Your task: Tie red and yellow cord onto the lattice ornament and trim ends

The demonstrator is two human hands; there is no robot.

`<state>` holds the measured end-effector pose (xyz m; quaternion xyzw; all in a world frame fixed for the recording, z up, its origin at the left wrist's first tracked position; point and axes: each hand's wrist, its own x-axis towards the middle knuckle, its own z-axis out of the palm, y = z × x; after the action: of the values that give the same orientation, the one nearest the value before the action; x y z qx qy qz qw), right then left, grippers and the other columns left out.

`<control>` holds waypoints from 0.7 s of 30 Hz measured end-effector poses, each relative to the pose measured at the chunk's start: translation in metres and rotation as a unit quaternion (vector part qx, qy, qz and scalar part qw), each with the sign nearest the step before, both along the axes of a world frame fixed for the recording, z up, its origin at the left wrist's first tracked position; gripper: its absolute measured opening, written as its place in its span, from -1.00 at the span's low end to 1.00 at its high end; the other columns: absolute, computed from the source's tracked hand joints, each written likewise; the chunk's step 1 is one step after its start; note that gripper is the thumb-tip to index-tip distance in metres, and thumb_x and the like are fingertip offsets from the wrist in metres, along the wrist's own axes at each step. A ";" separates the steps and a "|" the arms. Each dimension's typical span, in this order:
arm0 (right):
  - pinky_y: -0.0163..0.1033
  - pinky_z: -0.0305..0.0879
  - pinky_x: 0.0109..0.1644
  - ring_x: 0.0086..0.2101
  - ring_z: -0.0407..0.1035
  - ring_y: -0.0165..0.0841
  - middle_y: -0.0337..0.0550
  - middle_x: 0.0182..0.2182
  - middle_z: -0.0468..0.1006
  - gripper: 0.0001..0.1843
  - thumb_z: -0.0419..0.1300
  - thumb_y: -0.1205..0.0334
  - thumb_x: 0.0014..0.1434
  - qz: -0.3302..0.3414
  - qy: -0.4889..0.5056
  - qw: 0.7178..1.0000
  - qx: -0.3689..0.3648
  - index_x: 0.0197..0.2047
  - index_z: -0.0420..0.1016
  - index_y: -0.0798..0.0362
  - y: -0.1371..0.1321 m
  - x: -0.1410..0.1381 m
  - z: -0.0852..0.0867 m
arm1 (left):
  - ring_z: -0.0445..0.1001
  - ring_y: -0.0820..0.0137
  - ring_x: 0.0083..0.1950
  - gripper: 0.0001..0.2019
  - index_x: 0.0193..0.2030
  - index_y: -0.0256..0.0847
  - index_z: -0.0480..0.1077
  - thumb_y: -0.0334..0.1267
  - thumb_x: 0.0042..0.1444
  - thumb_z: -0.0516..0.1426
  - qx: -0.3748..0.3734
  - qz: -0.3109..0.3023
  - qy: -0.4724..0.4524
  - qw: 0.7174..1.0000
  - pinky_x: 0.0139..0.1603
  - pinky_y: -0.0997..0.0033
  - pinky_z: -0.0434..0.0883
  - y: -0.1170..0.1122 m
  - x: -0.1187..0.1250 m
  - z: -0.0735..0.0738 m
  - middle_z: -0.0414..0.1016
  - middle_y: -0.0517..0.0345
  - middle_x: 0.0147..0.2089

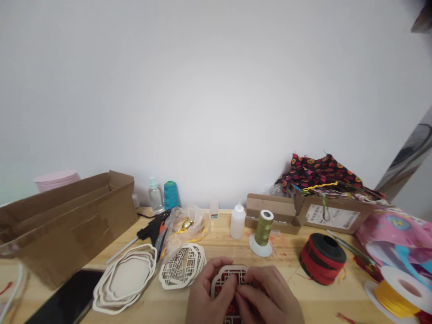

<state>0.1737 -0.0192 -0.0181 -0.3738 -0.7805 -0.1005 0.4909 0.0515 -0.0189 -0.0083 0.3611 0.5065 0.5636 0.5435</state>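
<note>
At the front edge of the table, my left hand (212, 294) is wrapped round a wooden lattice frame (232, 270), its thumb lying over the face. Something red shows behind the openwork. My right hand (270, 294) is closed at the frame's right side, thumb and fingertips pinched near the middle; whatever lies between those fingertips is hidden. Just left of my left hand lies a stack of similar lattice pieces (182, 267). Farther left are plain scalloped wooden rings and plates (124, 279) in a loose pile.
A long cardboard box (81, 225) and dark phone (65, 299) are left. Behind stand a glue gun (153, 227), white squeeze bottle (238, 221) and olive thread cone (263, 228). To the right sit a red ribbon roll (322, 259), yellow cord spool (398, 294) and fabric-filled box (332, 213).
</note>
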 end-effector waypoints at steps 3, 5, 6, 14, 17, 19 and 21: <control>-0.40 0.30 -0.54 -0.52 0.31 -0.42 -0.16 -0.51 0.46 -0.88 0.15 0.43 -0.03 0.015 0.004 1.000 -0.007 -0.42 0.45 0.04 0.001 0.002 -0.001 | 0.48 0.30 -0.40 -0.68 -0.31 -0.23 0.38 -0.20 -0.28 0.22 -0.015 -0.013 -0.035 0.999 -0.40 0.40 0.39 0.001 0.000 -0.003 0.53 0.14 -0.46; -0.40 0.30 -0.54 -0.52 0.30 -0.42 -0.16 -0.51 0.45 -0.88 0.15 0.44 -0.04 0.026 -0.003 1.000 -0.009 -0.41 0.45 0.05 0.002 0.003 -0.002 | 0.48 0.30 -0.41 -0.67 -0.30 -0.23 0.37 -0.22 -0.29 0.23 -0.024 -0.017 -0.048 0.998 -0.41 0.39 0.39 0.001 -0.001 -0.005 0.54 0.12 -0.45; -0.40 0.30 -0.54 -0.52 0.30 -0.42 -0.16 -0.51 0.45 -0.88 0.15 0.43 -0.03 0.028 -0.005 1.000 -0.013 -0.41 0.45 0.04 0.002 0.004 -0.002 | 0.48 0.30 -0.42 -0.67 -0.30 -0.24 0.36 -0.23 -0.29 0.23 -0.028 -0.017 -0.052 0.998 -0.41 0.38 0.39 0.002 -0.002 -0.005 0.54 0.10 -0.43; -0.38 0.29 -0.54 -0.53 0.30 -0.41 -0.17 -0.53 0.45 -0.88 0.14 0.42 0.01 0.037 -0.030 0.999 -0.013 -0.41 0.47 0.03 0.000 0.000 0.000 | 0.43 0.38 -0.50 -0.78 -0.35 -0.27 0.38 -0.28 -0.22 0.18 -0.040 -0.034 0.040 0.998 -0.47 0.45 0.38 0.002 -0.008 0.006 0.50 0.17 -0.53; -0.37 0.29 -0.54 -0.53 0.29 -0.41 -0.18 -0.54 0.45 -0.88 0.14 0.42 0.01 0.042 -0.029 0.999 -0.014 -0.40 0.47 0.04 -0.001 -0.002 0.001 | 0.43 0.35 -0.49 -0.78 -0.36 -0.27 0.41 -0.28 -0.23 0.17 -0.035 -0.018 0.090 0.995 -0.47 0.46 0.38 0.002 -0.010 0.008 0.51 0.16 -0.53; -0.36 0.29 -0.54 -0.53 0.29 -0.41 -0.17 -0.53 0.45 -0.88 0.15 0.42 0.01 0.046 -0.030 0.998 -0.017 -0.39 0.47 0.04 0.000 -0.002 0.001 | 0.43 0.34 -0.48 -0.79 -0.37 -0.27 0.42 -0.27 -0.23 0.17 -0.029 -0.012 0.111 0.993 -0.47 0.45 0.38 0.003 -0.010 0.007 0.51 0.16 -0.53; -0.36 0.30 -0.53 -0.52 0.29 -0.40 -0.17 -0.51 0.46 -0.88 0.15 0.42 0.01 0.048 -0.032 0.998 -0.022 -0.37 0.47 0.04 0.000 -0.001 0.000 | 0.42 0.35 -0.49 -0.80 -0.39 -0.25 0.41 -0.27 -0.24 0.17 -0.022 -0.006 0.106 0.994 -0.47 0.45 0.37 0.003 -0.008 0.005 0.49 0.19 -0.55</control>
<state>0.1732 -0.0191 -0.0186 -0.3430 -0.8150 -0.0715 0.4615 0.0431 -0.0161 -0.0037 0.4100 0.5708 0.5079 0.4982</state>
